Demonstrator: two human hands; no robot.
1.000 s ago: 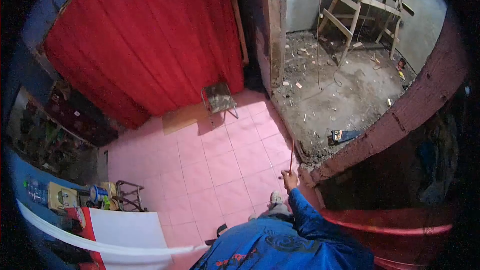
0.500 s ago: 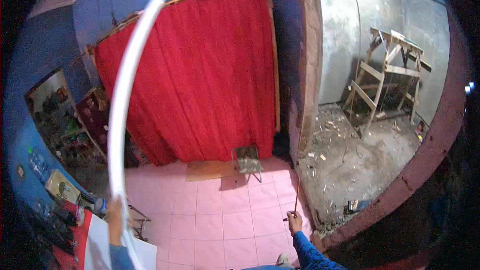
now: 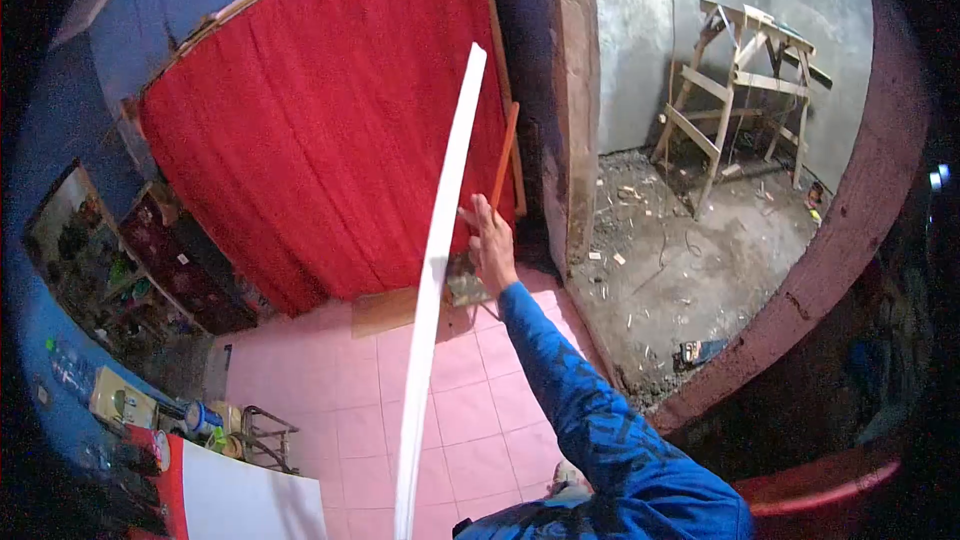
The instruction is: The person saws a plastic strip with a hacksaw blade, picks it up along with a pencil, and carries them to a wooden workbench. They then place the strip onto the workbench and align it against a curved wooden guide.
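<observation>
A long white strip (image 3: 437, 265), slim and slightly bent, rises from the bottom edge of the view. Its squared upper end stands in front of the red curtain. Just to the right of it is my right hand (image 3: 492, 248), fingers pointing up and close beside the strip. A narrow, flat orange-brown stick (image 3: 505, 157) is gripped in this hand and sticks up past the fingers. My left hand is out of view, and so is the lower end of the white strip.
A red curtain (image 3: 300, 140) hangs ahead, a small stool (image 3: 466, 285) partly hidden below it. At lower left is a white-topped table (image 3: 250, 490) near containers (image 3: 203, 417). On the right, a wooden trestle (image 3: 735, 80) stands on rough, littered ground beyond a bare wall edge.
My right hand has risen from low right to beside the white strip, bringing the orange-brown stick. The strip has swung rightward, its top now visible. My left hand has left the view.
</observation>
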